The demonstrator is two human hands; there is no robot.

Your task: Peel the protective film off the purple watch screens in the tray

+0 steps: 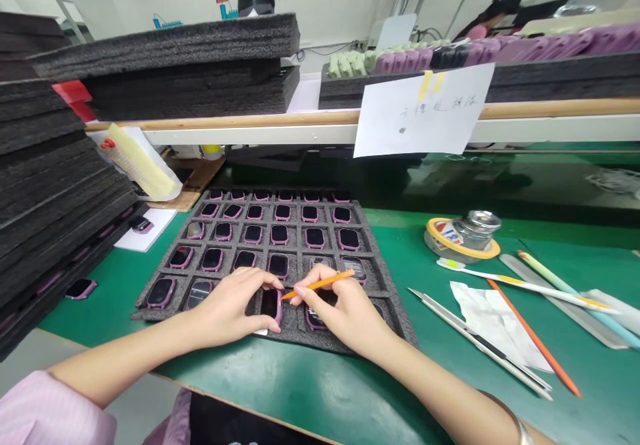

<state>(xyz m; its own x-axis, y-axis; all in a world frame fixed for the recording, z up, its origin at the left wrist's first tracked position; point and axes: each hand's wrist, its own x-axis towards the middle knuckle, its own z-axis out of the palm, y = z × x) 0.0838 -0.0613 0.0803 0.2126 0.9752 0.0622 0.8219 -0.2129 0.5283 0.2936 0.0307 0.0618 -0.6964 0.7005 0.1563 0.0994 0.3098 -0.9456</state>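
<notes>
Pink watch (273, 304) in slot, front row of black foam tray (395, 322). We clasp watch with left hand (235, 302), fingers around its edges. Right hand (340, 312) pinches orange stick (320, 284), tip at watch's upper corner.

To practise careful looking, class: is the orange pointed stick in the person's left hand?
No, the orange pointed stick is pinched in the right hand, while the left hand touches a pink-framed smartwatch.
</notes>
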